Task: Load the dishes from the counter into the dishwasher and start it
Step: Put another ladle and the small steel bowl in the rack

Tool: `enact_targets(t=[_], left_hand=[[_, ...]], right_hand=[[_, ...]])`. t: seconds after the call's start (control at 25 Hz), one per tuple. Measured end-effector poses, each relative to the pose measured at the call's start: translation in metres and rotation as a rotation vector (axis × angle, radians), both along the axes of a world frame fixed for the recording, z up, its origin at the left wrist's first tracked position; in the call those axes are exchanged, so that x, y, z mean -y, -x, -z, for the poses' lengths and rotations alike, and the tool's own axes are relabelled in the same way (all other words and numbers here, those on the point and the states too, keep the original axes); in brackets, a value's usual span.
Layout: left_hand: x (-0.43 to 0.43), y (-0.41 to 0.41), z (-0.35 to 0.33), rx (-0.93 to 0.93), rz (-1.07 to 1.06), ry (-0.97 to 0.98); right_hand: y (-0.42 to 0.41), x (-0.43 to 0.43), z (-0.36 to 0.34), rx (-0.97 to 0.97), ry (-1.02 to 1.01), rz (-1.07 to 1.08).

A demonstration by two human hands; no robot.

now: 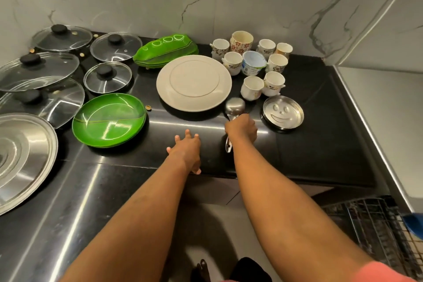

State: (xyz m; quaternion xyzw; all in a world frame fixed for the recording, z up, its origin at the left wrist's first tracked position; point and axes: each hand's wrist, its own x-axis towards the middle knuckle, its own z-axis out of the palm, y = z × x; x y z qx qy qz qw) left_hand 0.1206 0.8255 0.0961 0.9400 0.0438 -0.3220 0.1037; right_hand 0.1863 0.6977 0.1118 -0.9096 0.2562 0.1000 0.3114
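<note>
Glass lids [119, 50] upper left, green plates [107, 119] left of centre on the black counter [114, 190]. White plate [193, 82] at centre. Left hand [185, 149] below it, fingers straight and spread, holding nothing, lying at the counter edge. Right hand [241, 129] curled round the handle of a steel ladle [235, 107], ladle bowl just beside the white plate. Cups [251, 84] upper right. Dishwasher rack [375, 224] lower right.

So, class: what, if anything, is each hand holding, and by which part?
The right hand grips the steel ladle midway along its handle. The left hand holds nothing, its fingers spread over the black counter.
</note>
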Motion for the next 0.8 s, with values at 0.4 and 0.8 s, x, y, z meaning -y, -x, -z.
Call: enact_targets(t=[0.4,0.8], left_hand=[[-0.001,0.007,0.001,0.032,0.037,0.007],[0.0,0.016,0.001,0.068,0.029,-0.01]], right_hand=[[0.037,0.033,0.013,-0.042,0.2,-0.243],[0.06,0.046,0.011,0.076,0.119,-0.303]])
